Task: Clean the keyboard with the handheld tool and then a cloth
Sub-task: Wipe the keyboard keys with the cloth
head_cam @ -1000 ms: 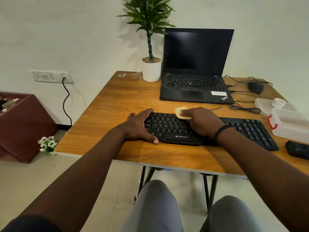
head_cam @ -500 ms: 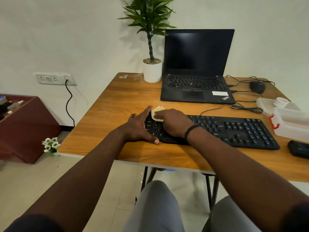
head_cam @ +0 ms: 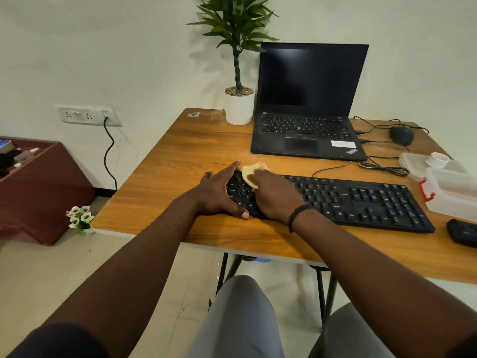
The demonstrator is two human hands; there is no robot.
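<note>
A black keyboard (head_cam: 366, 200) lies along the front of the wooden table (head_cam: 185, 151). My left hand (head_cam: 218, 193) grips the keyboard's left end, thumb at the front edge and fingers at the back edge. My right hand (head_cam: 277, 196) presses a pale yellow cloth (head_cam: 251, 171) down on the keys at the left end, right beside my left hand. Most of the cloth is hidden under my fingers. A small black device (head_cam: 463, 232) lies at the table's right edge.
Behind the keyboard stands an open black laptop (head_cam: 307, 104), with a potted plant (head_cam: 238, 99) to its left. A mouse (head_cam: 401, 135) and cables lie at the back right. Clear plastic containers (head_cam: 451, 187) stand at the right. A maroon box (head_cam: 38, 187) sits on the floor to the left.
My right hand has slid the cloth leftward over the keys, from the middle of the keyboard to its left end. My left hand has kept its hold on the left end.
</note>
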